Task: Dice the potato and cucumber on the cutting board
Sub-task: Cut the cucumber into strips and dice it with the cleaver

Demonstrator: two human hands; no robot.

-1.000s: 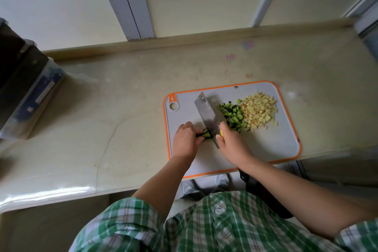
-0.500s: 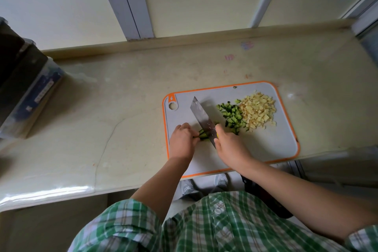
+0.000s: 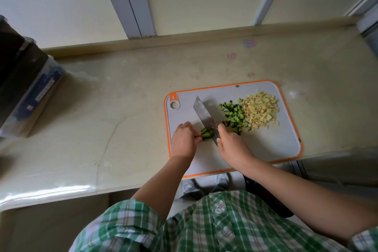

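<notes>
- Head camera kept the handle of the broad steel cleaver (image 3: 204, 117) hidden from you: your right hand (image 3: 234, 149) was curled round it, and only a sliver of yellow showed beside your fingers.
- Your left hand (image 3: 184, 141) had its fingertips bunched, pinching the short bundle of dark green cucumber strips (image 3: 206, 134). The bundle's far end lay under the blade, so you could not tell whether the edge had gone through.
- Bundle and blade sat left of the middle of the grey plastic cutting board with an orange rim (image 3: 276, 145), whose near edge overhung the pale beige stone countertop (image 3: 102, 108).
- You had one cleaver, one board and two heaps. The heap of diced green cucumber (image 3: 233, 115) touched the heap of pale yellow potato cubes (image 3: 261, 110) at the board's far right; the cubes were too small and too many to count.
- One stray green piece (image 3: 237, 86) lay alone at the board's far edge.
- The dark box with a blue label (image 3: 26, 88) was cut off at the left, and its print was too blurred to read. The marks on the blade were no clearer.
- Your green-and-white checked shirt (image 3: 204, 227) was cut off at the bottom.
</notes>
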